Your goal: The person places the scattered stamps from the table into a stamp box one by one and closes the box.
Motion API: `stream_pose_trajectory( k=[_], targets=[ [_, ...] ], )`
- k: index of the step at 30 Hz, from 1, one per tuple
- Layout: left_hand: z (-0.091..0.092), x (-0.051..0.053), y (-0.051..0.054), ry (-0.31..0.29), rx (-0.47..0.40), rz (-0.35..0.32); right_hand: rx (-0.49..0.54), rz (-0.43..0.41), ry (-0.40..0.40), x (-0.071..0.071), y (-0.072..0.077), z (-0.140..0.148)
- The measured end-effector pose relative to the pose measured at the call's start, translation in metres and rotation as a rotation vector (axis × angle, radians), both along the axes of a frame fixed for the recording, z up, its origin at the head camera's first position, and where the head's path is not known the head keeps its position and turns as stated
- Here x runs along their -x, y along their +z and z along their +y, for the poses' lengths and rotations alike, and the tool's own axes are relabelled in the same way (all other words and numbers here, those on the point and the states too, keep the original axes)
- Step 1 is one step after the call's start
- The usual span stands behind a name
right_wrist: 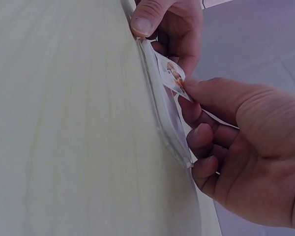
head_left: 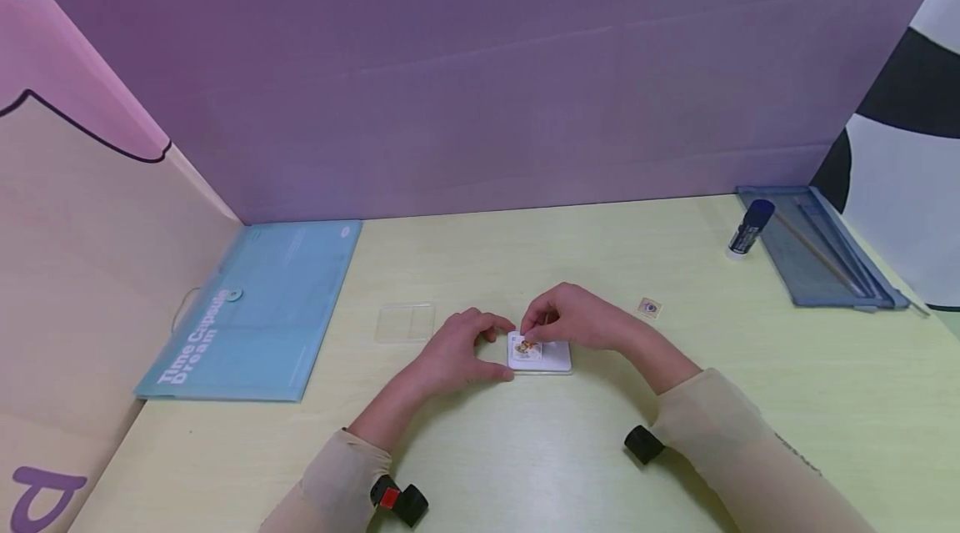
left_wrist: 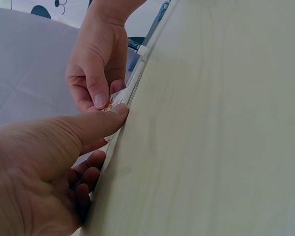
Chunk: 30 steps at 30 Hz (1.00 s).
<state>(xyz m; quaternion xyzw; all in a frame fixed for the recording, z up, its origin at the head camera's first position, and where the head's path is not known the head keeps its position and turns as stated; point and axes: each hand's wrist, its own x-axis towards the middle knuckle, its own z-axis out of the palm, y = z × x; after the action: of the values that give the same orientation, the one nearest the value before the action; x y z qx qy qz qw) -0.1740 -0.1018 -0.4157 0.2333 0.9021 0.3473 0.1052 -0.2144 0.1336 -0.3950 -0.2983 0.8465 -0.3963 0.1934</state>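
A small white rectangular case [head_left: 555, 356] with a clear edge lies flat on the table. My left hand [head_left: 459, 351] holds it at its left end, with the thumb at the near edge and the index finger at the far one. My right hand [head_left: 576, 318] pinches a small white picture card [right_wrist: 170, 74] between thumb and forefinger. In the right wrist view this card, printed in orange and brown, tilts up over the case [right_wrist: 160, 105]. Whether its lower edge touches the case I cannot tell. The left thumb [left_wrist: 105, 123] partly covers the card in the left wrist view.
A clear plastic lid [head_left: 405, 324] lies left of the hands. Beyond the right forearm is a small square picture piece [head_left: 649, 308]. A blue folder [head_left: 262, 316] lies at left; a glue stick [head_left: 750, 228] and grey-blue mesh pouch [head_left: 813, 253] lie at right. A purple wall [head_left: 495, 82] bounds the back.
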Motion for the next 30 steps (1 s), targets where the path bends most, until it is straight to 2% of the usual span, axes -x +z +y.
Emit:
stream_pose_trajectory(
  k=[14, 30],
  targets=[
    [-0.0002, -0.0003, 0.0008, 0.000, -0.004, 0.003, -0.024, 0.024, -0.030, -0.0007, -0.0016, -0.0016],
    [-0.0009, 0.0009, -0.0007, -0.009, -0.009, 0.000, -0.031, -0.003, -0.053, -0.0017, 0.0003, -0.0022]
  ],
)
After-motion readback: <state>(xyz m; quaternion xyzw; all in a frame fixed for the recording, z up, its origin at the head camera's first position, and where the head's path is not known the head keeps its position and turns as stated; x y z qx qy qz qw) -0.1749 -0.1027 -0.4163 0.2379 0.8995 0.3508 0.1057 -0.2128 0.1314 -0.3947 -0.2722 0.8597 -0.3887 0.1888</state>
